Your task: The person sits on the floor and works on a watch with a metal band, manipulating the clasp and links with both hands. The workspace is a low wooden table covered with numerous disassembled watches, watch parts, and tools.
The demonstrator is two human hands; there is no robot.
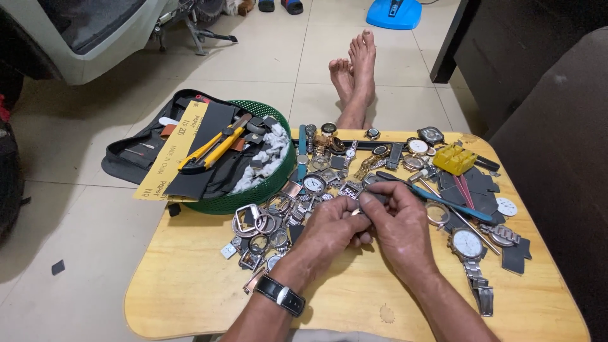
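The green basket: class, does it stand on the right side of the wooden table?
No, the green basket sits at the left rear corner of the wooden table, left of both hands.

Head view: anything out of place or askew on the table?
Yes. The green basket hangs over the wooden table's back-left edge, with sandpaper sheets and a yellow utility knife sticking out. Watch cases and parts lie in a loose heap beside both hands.
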